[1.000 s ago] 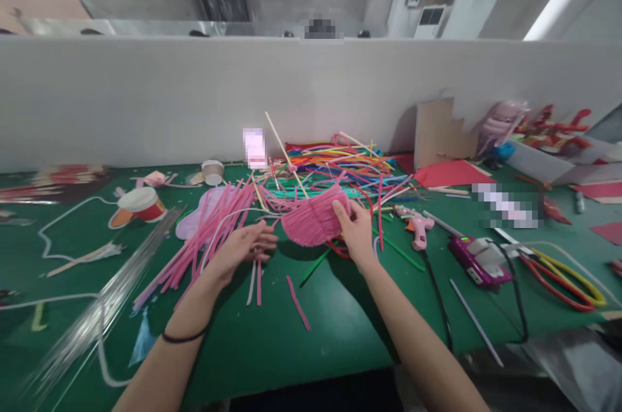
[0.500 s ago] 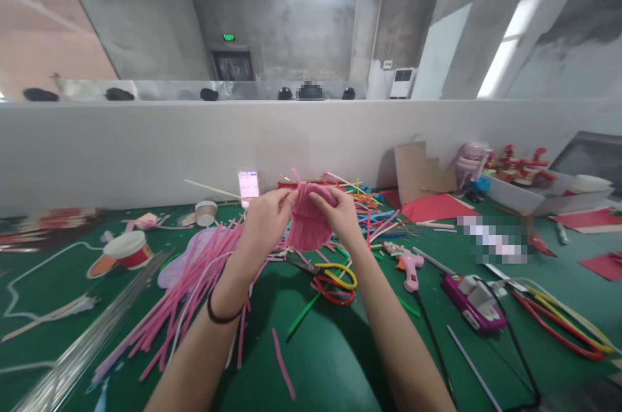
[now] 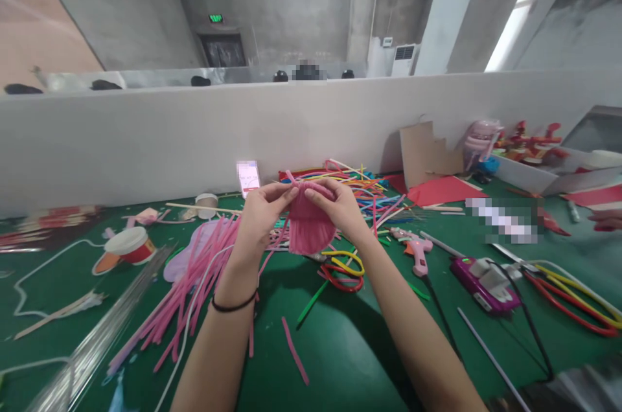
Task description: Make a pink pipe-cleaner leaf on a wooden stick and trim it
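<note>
Between my hands hangs a pink piece made of pipe cleaners (image 3: 311,230) laid side by side, with a loose end poking up at its top left. My left hand (image 3: 269,208) pinches its upper left edge between thumb and fingers. My right hand (image 3: 337,205) grips the upper right, thumb on the near face and fingers behind, partly hidden. Below the piece lie scissors with yellow and red handles (image 3: 347,273), their blades largely covered. Left of my left forearm lies a bundle of pink pipe cleaners (image 3: 194,289).
Coloured pipe cleaners (image 3: 383,205) lie behind my hands. A pink glue gun (image 3: 418,253) and a purple power strip (image 3: 486,289) sit at right, with cables trailing forward. At left are a paper cup (image 3: 131,245) and thin wires (image 3: 111,315). A phone (image 3: 249,179) leans against the white partition (image 3: 194,133).
The camera view has tilted down and shifted slightly left. Both hands still hold the pink piece, whose face now shows a little more fully. A person's hand has appeared at the far right edge.
</note>
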A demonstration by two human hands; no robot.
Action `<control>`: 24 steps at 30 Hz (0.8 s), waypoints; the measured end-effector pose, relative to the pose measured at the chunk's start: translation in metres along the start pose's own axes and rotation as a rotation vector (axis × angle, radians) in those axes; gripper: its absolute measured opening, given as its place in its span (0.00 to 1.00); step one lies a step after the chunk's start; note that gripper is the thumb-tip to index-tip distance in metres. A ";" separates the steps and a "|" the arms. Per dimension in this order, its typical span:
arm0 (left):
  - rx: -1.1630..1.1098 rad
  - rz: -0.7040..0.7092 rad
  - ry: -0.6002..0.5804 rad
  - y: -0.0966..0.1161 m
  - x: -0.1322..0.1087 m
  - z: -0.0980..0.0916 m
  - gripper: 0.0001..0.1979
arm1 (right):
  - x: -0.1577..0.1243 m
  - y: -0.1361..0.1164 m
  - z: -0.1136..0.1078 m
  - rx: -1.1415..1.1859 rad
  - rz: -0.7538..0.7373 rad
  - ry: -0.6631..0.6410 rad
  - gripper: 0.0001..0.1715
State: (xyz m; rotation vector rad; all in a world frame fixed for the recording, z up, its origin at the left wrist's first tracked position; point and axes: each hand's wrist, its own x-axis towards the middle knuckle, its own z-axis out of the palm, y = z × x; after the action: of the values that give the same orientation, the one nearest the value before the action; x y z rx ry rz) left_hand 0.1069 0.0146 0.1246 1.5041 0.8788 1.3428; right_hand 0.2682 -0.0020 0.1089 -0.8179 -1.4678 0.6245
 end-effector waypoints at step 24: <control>0.894 0.166 -0.411 0.043 -0.023 -0.048 0.12 | -0.006 -0.019 -0.019 -0.094 0.098 -0.469 0.12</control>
State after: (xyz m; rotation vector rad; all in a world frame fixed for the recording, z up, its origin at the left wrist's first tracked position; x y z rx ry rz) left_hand 0.0535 -0.0132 0.1566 2.4663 1.1624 0.6877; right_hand 0.2847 -0.0196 0.1218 -0.8563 -1.9005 0.8678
